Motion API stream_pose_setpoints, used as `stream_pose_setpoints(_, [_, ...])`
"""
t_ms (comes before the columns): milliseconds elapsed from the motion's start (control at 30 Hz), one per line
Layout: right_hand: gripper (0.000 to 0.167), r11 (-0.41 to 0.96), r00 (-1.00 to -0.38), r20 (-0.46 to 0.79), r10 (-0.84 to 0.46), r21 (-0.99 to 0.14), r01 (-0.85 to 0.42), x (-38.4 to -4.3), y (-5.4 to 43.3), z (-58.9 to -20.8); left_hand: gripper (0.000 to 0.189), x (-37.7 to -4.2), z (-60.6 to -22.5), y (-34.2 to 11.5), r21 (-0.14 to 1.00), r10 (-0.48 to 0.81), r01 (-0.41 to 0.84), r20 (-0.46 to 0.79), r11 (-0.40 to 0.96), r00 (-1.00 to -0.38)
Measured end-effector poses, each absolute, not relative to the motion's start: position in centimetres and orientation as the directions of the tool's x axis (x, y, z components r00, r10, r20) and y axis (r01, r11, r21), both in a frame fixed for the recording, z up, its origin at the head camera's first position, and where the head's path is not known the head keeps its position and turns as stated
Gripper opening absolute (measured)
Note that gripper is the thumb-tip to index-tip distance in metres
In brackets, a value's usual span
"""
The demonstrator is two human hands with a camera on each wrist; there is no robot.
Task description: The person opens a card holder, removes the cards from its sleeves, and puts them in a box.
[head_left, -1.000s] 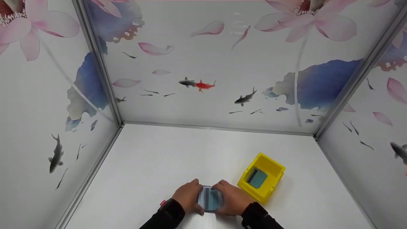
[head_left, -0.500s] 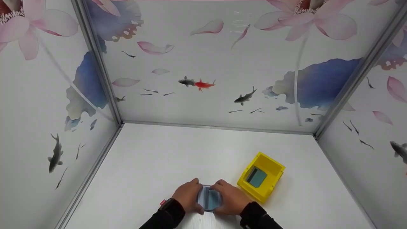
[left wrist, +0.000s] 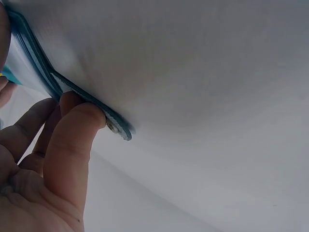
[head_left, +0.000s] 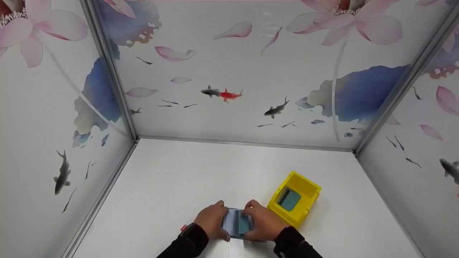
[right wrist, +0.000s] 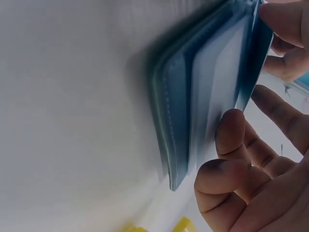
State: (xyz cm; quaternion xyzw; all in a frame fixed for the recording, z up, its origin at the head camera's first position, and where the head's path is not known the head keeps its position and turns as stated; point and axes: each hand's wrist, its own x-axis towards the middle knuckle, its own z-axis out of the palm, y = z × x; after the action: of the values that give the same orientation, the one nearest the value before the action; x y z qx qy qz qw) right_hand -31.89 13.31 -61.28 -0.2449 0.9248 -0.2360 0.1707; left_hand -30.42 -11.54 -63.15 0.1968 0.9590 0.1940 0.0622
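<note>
A teal card holder (head_left: pixel 230 224) with clear plastic sleeves lies spread between both hands, low in the head view. My left hand (head_left: pixel 211 222) grips its left side; in the left wrist view the thumb (left wrist: pixel 72 145) is at the edge beside a small metal snap. My right hand (head_left: pixel 263 222) holds the right side, fingers at the far edge and thumb at the near one. A teal panel with a dark stripe (head_left: pixel 243 224) shows between the right fingers. In the right wrist view the clear sleeves (right wrist: pixel 212 92) fan apart from the stitched cover (right wrist: pixel 176 121).
A yellow bin (head_left: pixel 312 206) stands just right of the right hand, holding a teal card with a dark stripe (head_left: pixel 289 200). The white table (head_left: pixel 172 175) is bounded by printed panels (head_left: pixel 222 118) on its left, back and right, joined by metal posts.
The right hand has shifted slightly to the right, its fingers lifting a little, and the striped teal panel has moved right with it. The left hand keeps its place.
</note>
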Motion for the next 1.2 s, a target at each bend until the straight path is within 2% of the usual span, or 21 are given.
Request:
stream_pose_setpoints(300, [0.051,0.805,-0.838,-0.19,-0.512,-0.447,-0.39,-31.7,14.4,-59.6,0.076,-30.3,-62.8,-11.2,0.394,0.381,0.33,-0.057,0.858,-0.923])
stream_pose_setpoints(867, [0.047,0.836,-0.902,-0.102,-0.42,-0.431,-0.341,-32.9,18.7,-55.5,0.076,-30.2,-63.4,-11.4,0.384,0.391,0.362,0.004,0.849,-0.92])
stream_pose_setpoints(1200, [0.044,0.874,-0.936,-0.045,-0.349,-0.376,-0.308,-34.2,21.8,-52.8,0.075,-30.3,-63.7,-11.4,0.392,0.381,0.352,0.004,0.85,-0.925])
